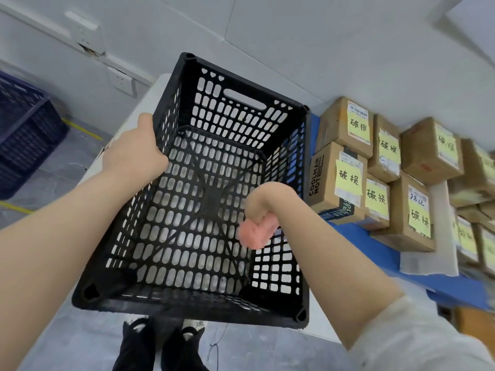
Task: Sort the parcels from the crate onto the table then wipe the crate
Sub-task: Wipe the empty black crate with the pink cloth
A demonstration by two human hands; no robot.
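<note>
A black perforated plastic crate [241, 84] stands on the white table end in front of me, with nothing inside it. My left hand [136, 148] grips the crate's left rim. My right hand [263, 207] is down inside the crate near its right wall, closed around a bunched pink cloth [251, 232] that presses against the wall. Several cardboard parcels [345, 124] with yellow labels sit in rows on the blue table surface [375, 253] to the right of the crate.
A dark blue crate [24, 135] stands on the floor at the left. White wall sockets [120, 80] are behind the table. My shoes [163, 333] show below the crate's near edge. A white sheet [428, 261] lies under some parcels.
</note>
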